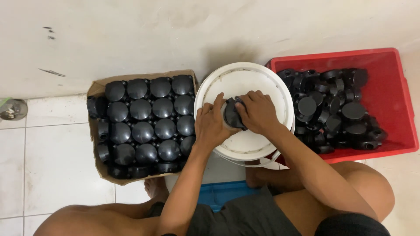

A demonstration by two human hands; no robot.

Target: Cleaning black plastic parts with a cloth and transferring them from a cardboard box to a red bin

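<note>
At right of frame I see a red crate (393,94) of loose black parts; at left, a cardboard box (94,89) of domed black caps. On the central upturned white bucket (262,81), my left hand (212,124) and right hand (259,112) grasp one black junction box (230,116).

Round black part (232,116) on white bucket lid (258,83)

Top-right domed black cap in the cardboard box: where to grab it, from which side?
Judging by its pose, take the domed cap from straight above, fingertips pinching opposite sides of its round rim. Neighbours and the cardboard box wall crowd its sides, and the smooth dome offers no hold.
</note>
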